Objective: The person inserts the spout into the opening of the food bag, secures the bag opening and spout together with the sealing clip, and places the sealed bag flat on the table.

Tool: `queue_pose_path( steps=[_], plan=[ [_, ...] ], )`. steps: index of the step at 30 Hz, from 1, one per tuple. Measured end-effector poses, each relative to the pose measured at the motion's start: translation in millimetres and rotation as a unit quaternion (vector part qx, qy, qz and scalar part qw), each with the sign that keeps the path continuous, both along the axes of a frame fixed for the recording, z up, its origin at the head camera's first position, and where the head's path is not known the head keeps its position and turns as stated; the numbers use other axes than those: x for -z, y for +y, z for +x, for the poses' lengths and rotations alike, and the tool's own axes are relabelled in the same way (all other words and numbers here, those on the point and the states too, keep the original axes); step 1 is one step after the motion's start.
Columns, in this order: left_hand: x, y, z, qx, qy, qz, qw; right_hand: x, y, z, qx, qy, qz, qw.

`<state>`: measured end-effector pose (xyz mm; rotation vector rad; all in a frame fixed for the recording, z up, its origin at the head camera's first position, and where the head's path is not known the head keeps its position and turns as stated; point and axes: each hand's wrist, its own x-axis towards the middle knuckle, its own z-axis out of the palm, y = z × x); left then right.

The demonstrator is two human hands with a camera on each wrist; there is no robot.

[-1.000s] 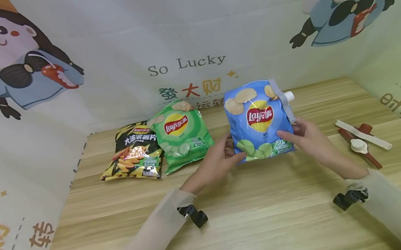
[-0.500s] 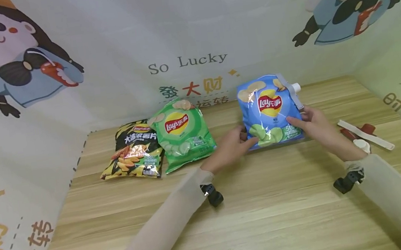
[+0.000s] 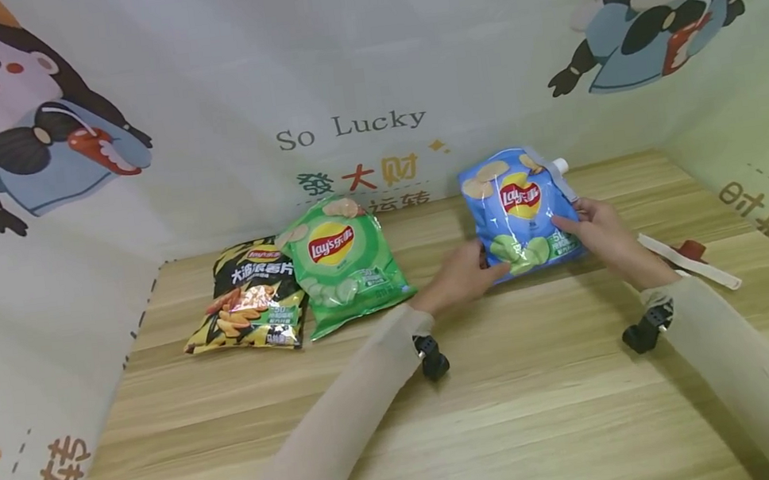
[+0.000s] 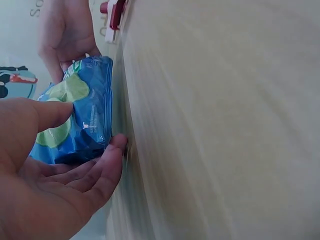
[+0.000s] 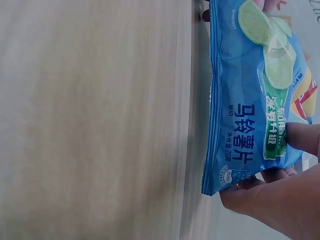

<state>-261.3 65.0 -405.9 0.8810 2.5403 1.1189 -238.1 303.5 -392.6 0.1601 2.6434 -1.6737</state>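
Note:
A blue Lay's potato chip bag (image 3: 521, 211) leans back near the rear wall in the head view. A grey-white sealing clip (image 3: 560, 180) with a white spout cap (image 3: 561, 165) runs along its upper right edge. My left hand (image 3: 459, 277) grips the lower left corner. In the left wrist view that hand's thumb (image 4: 55, 114) presses the front, with fingers under and behind. My right hand (image 3: 606, 241) holds the lower right side, its thumb (image 5: 302, 137) on the front in the right wrist view. The bag's bottom seam is close to the table; I cannot tell whether it touches.
Left of the blue bag, a green Lay's bag (image 3: 347, 264) overlaps the edge of a black-and-yellow chip bag (image 3: 248, 301). Loose white (image 3: 691, 261) and dark red clips (image 3: 692, 249) lie behind my right forearm, partly hidden. A printed cloth (image 3: 208, 93) hangs around the wooden table (image 3: 507, 417).
Both hands have carried the blue bag to the right, away from the green bag, and it now leans slightly more. My right forearm covers more of the loose clips.

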Motion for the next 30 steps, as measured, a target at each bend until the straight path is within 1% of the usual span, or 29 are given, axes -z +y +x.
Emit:
queue_pose_path(
  steps=[4,8,13,16,18,21,25,28,30],
  plan=[
    [1.6,3.7,-6.5,-0.009,0.003,-0.013,0.9999,3.0,0.2,-4.2,0.009,-0.004,0.009,1.000],
    [3.1,6.1,-11.7,-0.026,0.008,-0.034,0.9991,4.5,-1.0,-8.6,0.018,-0.012,0.028,0.999],
    [1.1,11.1,-16.7,-0.052,0.040,-0.060,0.9960,3.0,-4.5,-14.4,0.018,-0.016,0.042,0.999],
    [1.2,13.9,-17.9,-0.069,0.048,-0.070,0.9940,5.1,-4.7,-16.2,0.020,-0.004,0.071,0.997],
    [1.7,14.5,-16.7,-0.080,0.051,-0.072,0.9928,7.5,-4.7,-16.4,0.022,0.011,0.098,0.995],
    [2.6,13.5,-13.0,-0.093,0.060,-0.064,0.9918,10.7,-5.3,-14.9,0.028,0.040,0.133,0.990],
    [-0.6,8.9,-4.5,-0.108,0.098,-0.066,0.9871,9.4,-8.6,-7.9,0.059,0.083,0.129,0.986],
    [-6.1,4.7,2.3,-0.112,0.125,-0.080,0.9825,3.7,-11.0,-0.2,0.087,0.120,0.114,0.982],
    [-10.4,1.6,6.5,-0.111,0.138,-0.090,0.9800,-2.0,-13.4,5.3,0.096,0.144,0.117,0.978]
  ],
)
